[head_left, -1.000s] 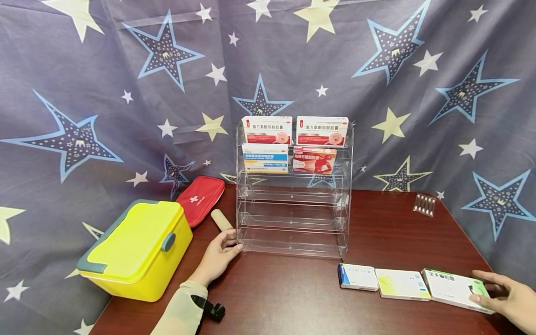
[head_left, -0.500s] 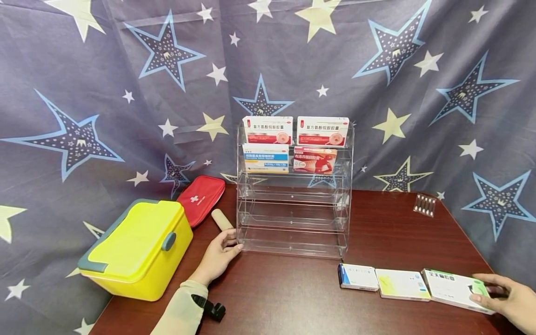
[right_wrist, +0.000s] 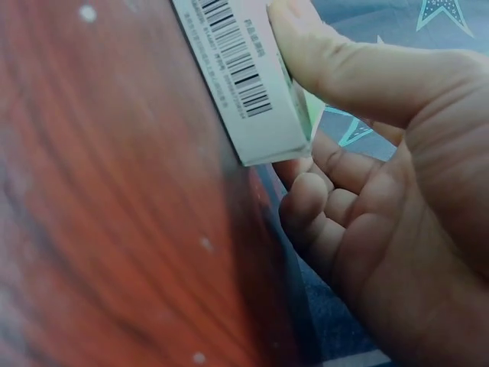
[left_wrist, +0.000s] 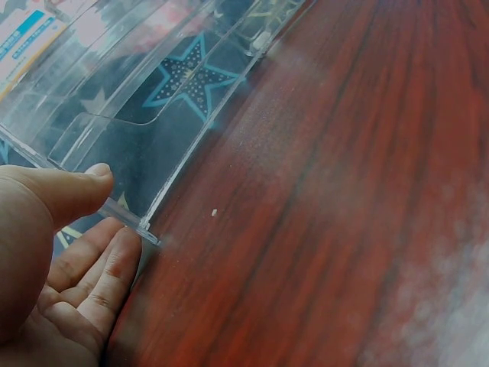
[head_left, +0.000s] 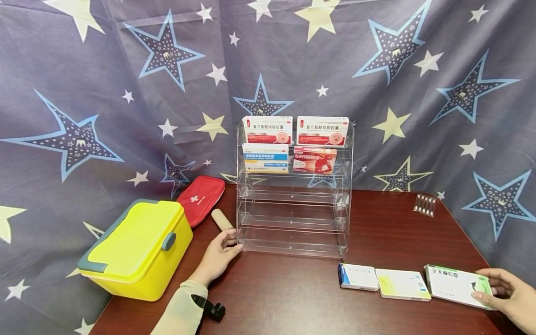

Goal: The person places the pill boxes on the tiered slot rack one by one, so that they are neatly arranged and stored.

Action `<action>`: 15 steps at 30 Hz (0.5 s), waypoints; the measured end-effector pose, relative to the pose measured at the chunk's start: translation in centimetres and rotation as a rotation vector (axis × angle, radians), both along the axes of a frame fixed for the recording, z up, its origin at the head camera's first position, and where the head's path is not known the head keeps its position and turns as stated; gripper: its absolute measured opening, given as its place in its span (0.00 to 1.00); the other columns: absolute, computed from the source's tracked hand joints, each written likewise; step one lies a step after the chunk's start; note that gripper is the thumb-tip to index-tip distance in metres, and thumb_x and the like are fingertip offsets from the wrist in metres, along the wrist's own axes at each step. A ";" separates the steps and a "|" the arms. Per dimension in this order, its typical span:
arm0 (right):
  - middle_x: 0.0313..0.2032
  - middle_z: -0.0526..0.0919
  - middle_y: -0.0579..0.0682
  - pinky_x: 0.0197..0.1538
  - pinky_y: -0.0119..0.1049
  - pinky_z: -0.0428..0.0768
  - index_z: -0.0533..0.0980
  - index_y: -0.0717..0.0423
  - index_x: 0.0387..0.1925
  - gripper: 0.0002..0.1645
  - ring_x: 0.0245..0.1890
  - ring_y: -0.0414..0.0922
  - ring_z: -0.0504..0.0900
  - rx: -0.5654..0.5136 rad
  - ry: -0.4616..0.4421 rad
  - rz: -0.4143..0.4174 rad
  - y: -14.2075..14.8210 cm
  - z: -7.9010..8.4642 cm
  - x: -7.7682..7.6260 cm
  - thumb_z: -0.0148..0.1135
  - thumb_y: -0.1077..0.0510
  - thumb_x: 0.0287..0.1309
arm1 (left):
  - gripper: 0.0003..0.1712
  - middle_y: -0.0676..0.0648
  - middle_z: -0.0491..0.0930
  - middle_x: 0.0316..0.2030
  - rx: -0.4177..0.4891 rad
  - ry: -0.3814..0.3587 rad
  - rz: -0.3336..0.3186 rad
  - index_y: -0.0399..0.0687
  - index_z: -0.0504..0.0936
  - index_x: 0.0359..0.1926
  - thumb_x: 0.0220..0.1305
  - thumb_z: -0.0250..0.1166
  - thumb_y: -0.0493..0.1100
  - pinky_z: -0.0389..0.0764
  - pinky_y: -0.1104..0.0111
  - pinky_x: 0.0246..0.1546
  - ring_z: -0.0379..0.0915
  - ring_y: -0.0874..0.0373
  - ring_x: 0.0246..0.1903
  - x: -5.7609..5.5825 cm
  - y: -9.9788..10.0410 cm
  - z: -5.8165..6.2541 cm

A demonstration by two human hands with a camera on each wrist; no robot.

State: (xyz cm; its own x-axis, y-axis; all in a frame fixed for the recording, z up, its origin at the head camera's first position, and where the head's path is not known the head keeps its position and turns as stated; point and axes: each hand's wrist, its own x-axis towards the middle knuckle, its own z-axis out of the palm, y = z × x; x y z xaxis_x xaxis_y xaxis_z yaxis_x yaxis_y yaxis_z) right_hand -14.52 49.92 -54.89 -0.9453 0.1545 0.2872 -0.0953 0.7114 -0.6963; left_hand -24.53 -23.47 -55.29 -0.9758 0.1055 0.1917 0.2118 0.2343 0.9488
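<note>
A clear tiered display rack (head_left: pixel 291 242) stands mid-table. Its lower left corner is held by my left hand (head_left: pixel 218 258); in the left wrist view the thumb (left_wrist: pixel 80 187) lies on one side of the rack's edge and the fingers on the other. At the far right of the table my right hand (head_left: pixel 512 298) pinches the end of a white and green medicine box (head_left: pixel 457 284), its near side tilted up. The right wrist view shows a barcode on that box's narrow side (right_wrist: pixel 233 65). Left of it lie a white-yellow medicine box (head_left: pixel 403 284) and a white-blue medicine box (head_left: pixel 358 277).
The rack's two upper tiers bear red-white boxes (head_left: pixel 268 131), a blue-white box (head_left: pixel 265 159) and a red box (head_left: pixel 314 160). Left stand a yellow lidded case (head_left: pixel 138 251), a red first-aid pouch (head_left: pixel 203 197) and a beige roll (head_left: pixel 221 219). A swab pack (head_left: pixel 425 204) lies back right.
My right hand has lifted and tilted the white and green medicine box slightly, and it has shifted a little right, away from the white-yellow box. The left hand stays on the rack.
</note>
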 end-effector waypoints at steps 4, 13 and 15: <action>0.31 0.77 0.25 0.30 0.23 0.70 0.79 0.43 0.45 0.28 0.28 0.30 0.72 -0.024 0.008 -0.004 0.1 -0.1 0.0 0.83 0.69 0.46 | 0.27 0.36 0.81 0.58 -0.003 0.009 0.001 0.36 0.76 0.65 0.67 0.72 0.33 0.81 0.72 0.52 0.78 0.44 0.56 0.0 0.1 -0.1; 0.31 0.77 0.25 0.29 0.23 0.70 0.79 0.35 0.44 0.32 0.28 0.30 0.72 -0.067 0.046 0.007 0.1 -0.2 0.0 0.80 0.72 0.48 | 0.27 0.34 0.81 0.57 0.001 0.030 -0.006 0.35 0.75 0.65 0.68 0.72 0.33 0.82 0.71 0.52 0.78 0.42 0.56 0.0 0.1 -0.1; 0.31 0.77 0.25 0.28 0.24 0.70 0.79 0.35 0.45 0.32 0.28 0.30 0.72 -0.065 0.050 0.002 0.1 -0.2 0.0 0.80 0.72 0.48 | 0.27 0.34 0.81 0.57 -0.006 0.044 -0.007 0.34 0.75 0.65 0.68 0.72 0.33 0.82 0.71 0.51 0.79 0.44 0.55 0.1 0.1 -0.1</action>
State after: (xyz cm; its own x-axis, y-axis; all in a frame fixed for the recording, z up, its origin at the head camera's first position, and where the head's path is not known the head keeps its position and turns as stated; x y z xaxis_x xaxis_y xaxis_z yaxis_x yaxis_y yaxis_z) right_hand -14.54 50.00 -55.10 -0.9304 0.1730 0.3230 -0.1319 0.6643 -0.7357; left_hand -24.46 -23.40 -55.44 -0.9656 0.1134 0.2341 0.2552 0.2387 0.9369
